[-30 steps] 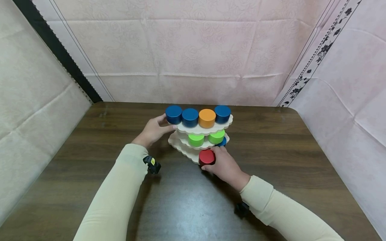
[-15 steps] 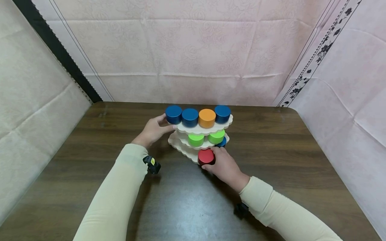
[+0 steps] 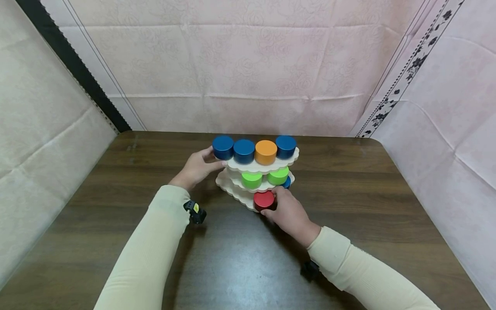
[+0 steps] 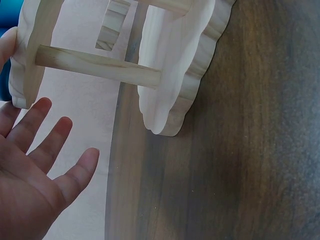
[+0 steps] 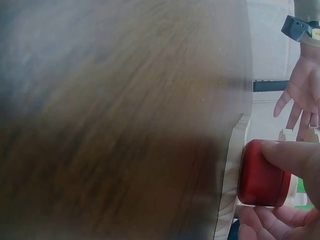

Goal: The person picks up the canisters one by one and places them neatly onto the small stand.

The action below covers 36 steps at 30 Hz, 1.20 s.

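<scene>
Hands, head view: my left hand point(image 3: 197, 167) steadies the tiered wooden stand point(image 3: 258, 165), fingers straight; my right hand point(image 3: 288, 211) pinches the red puck point(image 3: 264, 200) at the lowest tier.
Left wrist view: fingers point(image 4: 47, 140) spread beside the shelf.
Right wrist view: puck half over the edge; risk, a nudge topples the stand.

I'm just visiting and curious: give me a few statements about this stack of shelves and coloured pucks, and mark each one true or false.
1. The right hand holds a red puck at the lowest shelf. True.
2. The top shelf carries three blue pucks and one orange puck. True.
3. The left hand grips a green puck. False: it rests with straight fingers against the top shelf's edge, holding nothing.
4. The middle shelf holds two yellow pucks. False: two green pucks show there.
5. The stand sits on a white tablecloth. False: it stands on a dark wooden table.
</scene>
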### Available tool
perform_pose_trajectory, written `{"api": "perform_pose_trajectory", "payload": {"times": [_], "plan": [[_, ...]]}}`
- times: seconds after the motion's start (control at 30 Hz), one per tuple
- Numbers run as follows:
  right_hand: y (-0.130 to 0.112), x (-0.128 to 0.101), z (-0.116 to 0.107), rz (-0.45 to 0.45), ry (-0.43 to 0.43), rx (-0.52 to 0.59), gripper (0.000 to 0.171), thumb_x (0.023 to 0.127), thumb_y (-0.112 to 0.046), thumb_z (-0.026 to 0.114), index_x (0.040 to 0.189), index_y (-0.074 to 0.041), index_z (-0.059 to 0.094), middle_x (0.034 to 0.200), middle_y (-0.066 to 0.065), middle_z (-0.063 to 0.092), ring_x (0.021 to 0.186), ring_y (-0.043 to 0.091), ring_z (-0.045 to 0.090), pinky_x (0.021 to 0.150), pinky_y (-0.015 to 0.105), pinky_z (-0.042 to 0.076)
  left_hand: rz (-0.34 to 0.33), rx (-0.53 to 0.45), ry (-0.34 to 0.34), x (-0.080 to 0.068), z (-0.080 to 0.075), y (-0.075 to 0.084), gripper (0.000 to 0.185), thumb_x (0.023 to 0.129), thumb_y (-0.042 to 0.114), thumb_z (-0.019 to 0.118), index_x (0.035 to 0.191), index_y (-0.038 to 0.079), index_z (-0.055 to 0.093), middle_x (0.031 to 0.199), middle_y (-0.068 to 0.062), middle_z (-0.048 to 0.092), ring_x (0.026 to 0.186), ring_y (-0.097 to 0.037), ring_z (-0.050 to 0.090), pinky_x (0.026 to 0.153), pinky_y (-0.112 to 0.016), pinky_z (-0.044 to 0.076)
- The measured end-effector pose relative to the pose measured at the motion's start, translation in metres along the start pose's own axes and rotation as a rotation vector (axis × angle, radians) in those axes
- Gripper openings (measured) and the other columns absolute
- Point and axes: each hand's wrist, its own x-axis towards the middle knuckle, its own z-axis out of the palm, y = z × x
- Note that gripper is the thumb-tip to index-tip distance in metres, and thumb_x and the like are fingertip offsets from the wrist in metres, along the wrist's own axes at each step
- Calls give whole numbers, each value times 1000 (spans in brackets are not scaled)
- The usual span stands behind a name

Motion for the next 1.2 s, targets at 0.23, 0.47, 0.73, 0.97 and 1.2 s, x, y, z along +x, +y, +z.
{"api": "perform_pose_trajectory", "payload": {"times": [0.23,0.47,0.73,0.97,1.2], "plan": [[0,0,0,2,10,22,52,79,-21,81,117,0,52,108,11,58,92,21,56,79,35,52,-2,6,6,-1,0,0,83,88,40,70,154,18,24,147,-10,45,138,-29,37,111,-55,30],[2,4,0,17,27,47,41,81,-20,79,109,-3,53,101,9,58,86,19,55,73,34,51,-6,12,7,-1,1,0,83,88,41,70,154,19,25,148,-9,44,138,-29,36,110,-56,30],[3,7,0,31,35,8,33,86,-23,75,104,-4,53,93,8,59,76,18,54,64,30,49,-8,18,5,-2,2,1,83,88,42,69,154,19,24,148,-9,44,139,-30,35,110,-56,30],[4,6,0,40,21,12,31,87,-22,73,104,-6,54,93,7,60,76,17,55,63,29,48,-22,11,1,-1,1,0,84,88,44,69,155,22,23,148,-8,44,138,-29,36,110,-57,30],[9,-6,-16,30,-4,14,34,88,-23,72,113,-5,59,96,7,60,78,19,55,68,33,51,-34,-22,-11,2,4,0,84,88,42,69,155,25,21,148,-9,43,137,-29,36,110,-56,30]]}}
